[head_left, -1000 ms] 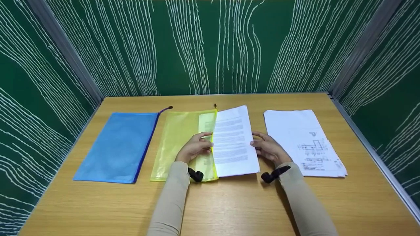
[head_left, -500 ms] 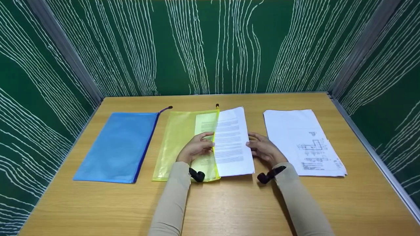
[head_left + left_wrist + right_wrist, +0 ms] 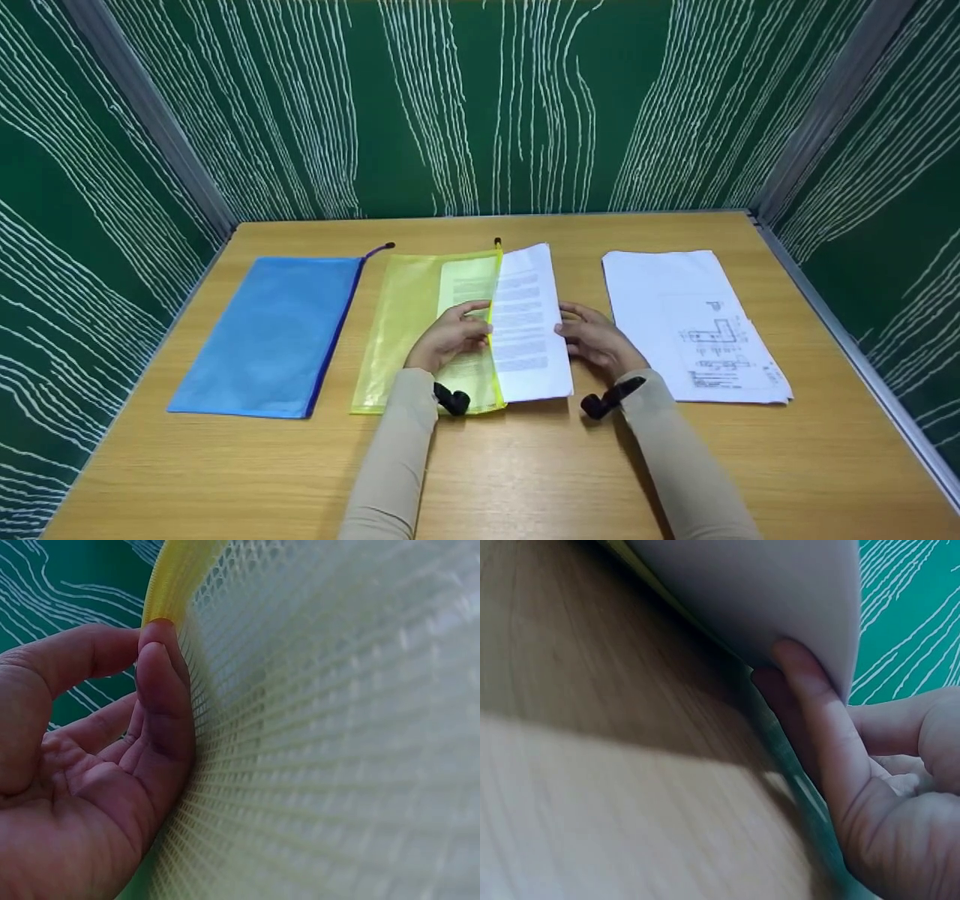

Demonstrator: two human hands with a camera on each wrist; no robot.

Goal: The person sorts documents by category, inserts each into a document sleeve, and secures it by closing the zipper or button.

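Note:
A yellow mesh zip folder (image 3: 405, 300) lies mid-table, its zipped edge on the right. My left hand (image 3: 454, 337) pinches that edge; in the left wrist view, thumb and fingers (image 3: 161, 682) meet on the yellow zip band (image 3: 169, 585). Printed sheets (image 3: 525, 322) sit partly inside the folder and show through the mesh, with the rest sticking out to the right. My right hand (image 3: 600, 337) grips their outer edge, thumb on top. In the right wrist view, fingers (image 3: 817, 705) support the underside of the raised paper (image 3: 780, 592).
A blue zip folder (image 3: 270, 337) with a dark blue zip lies flat at the left. To the right is a stack of white paper (image 3: 675, 300) with a printed drawing. Green panels (image 3: 555, 112) with white lines stand behind the wooden table (image 3: 495, 472) and at its sides.
My right hand has moved left and the sheets have slid further into the yellow folder. The folder has shifted slightly right with my left hand still on its edge.

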